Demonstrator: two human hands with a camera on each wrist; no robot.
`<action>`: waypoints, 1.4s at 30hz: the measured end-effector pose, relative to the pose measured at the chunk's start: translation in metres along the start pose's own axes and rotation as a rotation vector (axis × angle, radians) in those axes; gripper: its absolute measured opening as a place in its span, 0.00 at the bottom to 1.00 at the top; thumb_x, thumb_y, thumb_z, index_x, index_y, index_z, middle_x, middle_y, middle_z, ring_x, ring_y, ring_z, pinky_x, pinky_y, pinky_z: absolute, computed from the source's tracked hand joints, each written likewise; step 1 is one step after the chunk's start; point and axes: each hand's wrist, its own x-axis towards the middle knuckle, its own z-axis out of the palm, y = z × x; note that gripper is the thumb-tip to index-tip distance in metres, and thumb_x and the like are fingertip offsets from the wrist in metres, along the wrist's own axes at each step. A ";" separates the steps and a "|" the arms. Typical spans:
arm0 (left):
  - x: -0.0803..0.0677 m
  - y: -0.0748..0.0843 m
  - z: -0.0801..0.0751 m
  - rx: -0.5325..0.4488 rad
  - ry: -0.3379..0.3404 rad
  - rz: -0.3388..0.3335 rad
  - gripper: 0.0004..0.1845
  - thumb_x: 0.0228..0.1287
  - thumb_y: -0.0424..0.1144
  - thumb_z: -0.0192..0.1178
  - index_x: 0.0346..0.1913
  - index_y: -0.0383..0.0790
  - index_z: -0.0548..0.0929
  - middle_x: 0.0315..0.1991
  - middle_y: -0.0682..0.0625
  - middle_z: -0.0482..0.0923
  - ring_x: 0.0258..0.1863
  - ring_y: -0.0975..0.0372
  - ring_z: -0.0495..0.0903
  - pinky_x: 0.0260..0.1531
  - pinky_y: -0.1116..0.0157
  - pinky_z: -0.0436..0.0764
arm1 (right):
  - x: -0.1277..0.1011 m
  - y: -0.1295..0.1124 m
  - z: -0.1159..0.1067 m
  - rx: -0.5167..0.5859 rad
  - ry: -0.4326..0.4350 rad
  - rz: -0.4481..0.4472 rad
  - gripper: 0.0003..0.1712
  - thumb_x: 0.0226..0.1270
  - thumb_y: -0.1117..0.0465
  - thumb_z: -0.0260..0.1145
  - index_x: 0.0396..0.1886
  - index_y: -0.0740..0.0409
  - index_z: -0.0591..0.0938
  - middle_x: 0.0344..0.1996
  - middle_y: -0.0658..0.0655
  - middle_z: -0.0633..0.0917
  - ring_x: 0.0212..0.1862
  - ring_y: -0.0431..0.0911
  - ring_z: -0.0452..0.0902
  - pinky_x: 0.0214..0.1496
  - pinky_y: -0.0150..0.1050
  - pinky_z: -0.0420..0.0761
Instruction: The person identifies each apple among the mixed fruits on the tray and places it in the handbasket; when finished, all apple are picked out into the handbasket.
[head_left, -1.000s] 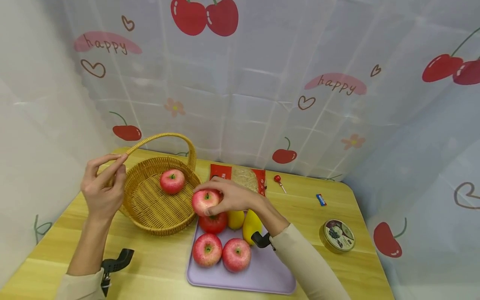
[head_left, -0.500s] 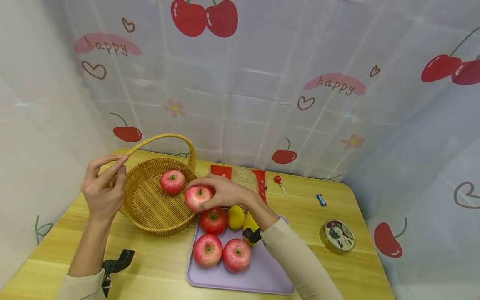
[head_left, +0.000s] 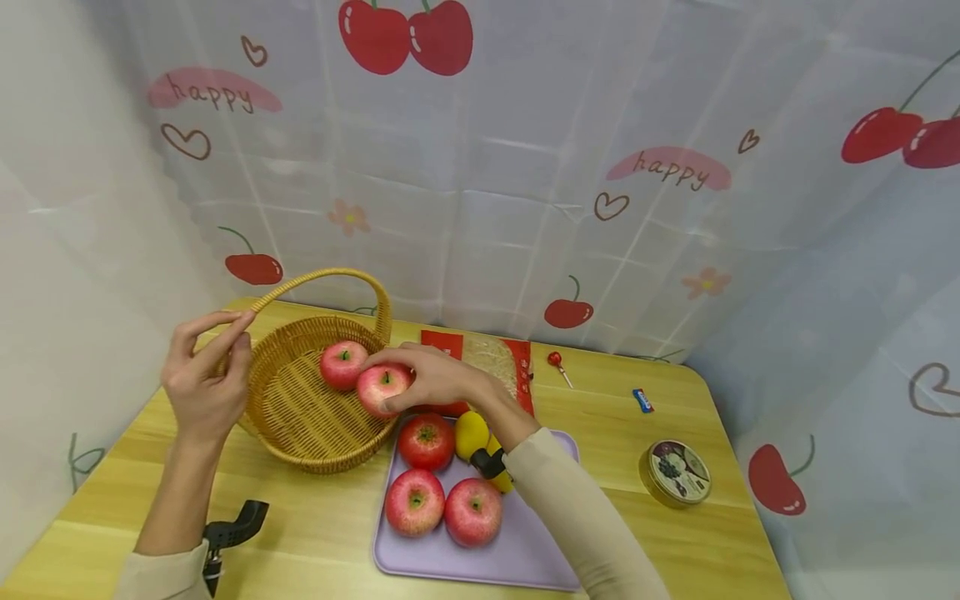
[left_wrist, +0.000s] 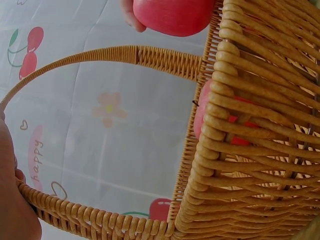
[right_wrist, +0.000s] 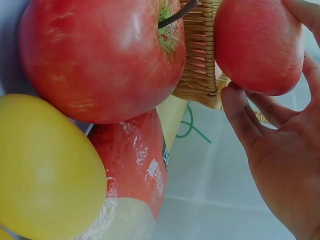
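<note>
My right hand point(head_left: 435, 377) grips a pink-red apple point(head_left: 383, 389) over the right side of the wicker basket point(head_left: 300, 454). In the right wrist view the held apple point(right_wrist: 260, 47) is above the basket's rim, fingers and thumb around it. Another apple point(head_left: 343, 364) lies inside the basket, beside the held one. With fingers and thumb, my left hand point(head_left: 210, 375) holds the basket's arched handle point(head_left: 330, 273) at its left side. The left wrist view shows the handle point(left_wrist: 95, 54) rising from the basket's woven wall point(left_wrist: 260, 115), the inner apple partly hidden behind it.
A lilac tray point(head_left: 525, 542) bears several apples point(head_left: 415, 502) and yellow fruits point(head_left: 471, 435), one partly under the right wrist. Behind it lies a red packet point(head_left: 491, 358). Further right are a lollipop point(head_left: 556, 360), a small blue wrapper point(head_left: 642, 400) and a round tin point(head_left: 675, 472).
My right hand has carried the apple left and slightly away from me, from above the tray's corner to over the basket. The left hand and the basket stay where they were.
</note>
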 end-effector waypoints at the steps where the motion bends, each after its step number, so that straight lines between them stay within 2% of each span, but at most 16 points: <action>1: -0.001 -0.001 0.000 0.001 0.002 0.000 0.09 0.65 0.29 0.61 0.39 0.27 0.90 0.42 0.33 0.83 0.15 0.75 0.51 0.22 0.81 0.52 | 0.001 0.000 0.000 0.000 -0.001 0.001 0.33 0.58 0.35 0.71 0.65 0.20 0.74 0.55 0.38 0.75 0.55 0.38 0.70 0.57 0.42 0.74; 5: -0.003 -0.005 -0.001 0.006 0.016 0.002 0.09 0.64 0.29 0.61 0.38 0.28 0.90 0.42 0.34 0.83 0.15 0.74 0.53 0.24 0.82 0.53 | 0.003 0.000 0.001 -0.002 -0.005 -0.001 0.31 0.58 0.35 0.71 0.63 0.17 0.74 0.55 0.38 0.75 0.55 0.37 0.70 0.57 0.42 0.74; 10: -0.004 -0.008 -0.001 0.018 0.016 -0.002 0.09 0.65 0.30 0.62 0.39 0.29 0.91 0.42 0.35 0.84 0.21 0.73 0.61 0.28 0.82 0.57 | 0.005 0.000 0.002 0.006 -0.007 0.000 0.31 0.58 0.35 0.71 0.62 0.17 0.74 0.55 0.37 0.75 0.55 0.37 0.70 0.56 0.42 0.75; 16: -0.005 -0.008 -0.001 0.017 0.022 -0.006 0.09 0.64 0.31 0.62 0.38 0.30 0.91 0.42 0.35 0.84 0.33 0.69 0.73 0.33 0.81 0.61 | 0.008 0.002 0.004 0.005 -0.012 0.003 0.31 0.58 0.36 0.71 0.63 0.20 0.75 0.55 0.38 0.75 0.55 0.37 0.70 0.57 0.41 0.75; 19: -0.005 -0.009 0.000 0.012 0.018 -0.011 0.09 0.65 0.31 0.62 0.39 0.30 0.91 0.42 0.35 0.84 0.37 0.68 0.76 0.34 0.80 0.62 | 0.010 0.002 0.005 -0.007 -0.014 0.004 0.32 0.58 0.36 0.71 0.64 0.21 0.74 0.54 0.39 0.75 0.55 0.38 0.70 0.57 0.41 0.74; 28: -0.004 -0.008 -0.001 0.016 0.009 -0.008 0.09 0.65 0.31 0.62 0.39 0.29 0.91 0.42 0.34 0.84 0.24 0.72 0.64 0.28 0.82 0.57 | 0.014 0.000 0.004 -0.025 -0.027 0.006 0.33 0.58 0.36 0.71 0.65 0.22 0.75 0.54 0.39 0.75 0.55 0.38 0.70 0.57 0.41 0.74; 35: -0.002 -0.003 0.001 0.017 0.013 -0.012 0.09 0.65 0.31 0.62 0.39 0.29 0.91 0.42 0.35 0.84 0.30 0.68 0.71 0.30 0.81 0.59 | 0.019 -0.003 0.003 -0.063 -0.042 0.000 0.33 0.59 0.40 0.72 0.65 0.26 0.75 0.54 0.39 0.75 0.55 0.38 0.70 0.57 0.39 0.74; 42: 0.003 0.009 0.002 0.020 0.004 -0.014 0.09 0.65 0.29 0.61 0.38 0.27 0.90 0.41 0.33 0.83 0.21 0.70 0.60 0.29 0.82 0.56 | 0.024 -0.004 0.004 -0.100 -0.047 -0.005 0.33 0.58 0.41 0.71 0.65 0.26 0.74 0.57 0.39 0.75 0.57 0.37 0.70 0.59 0.38 0.74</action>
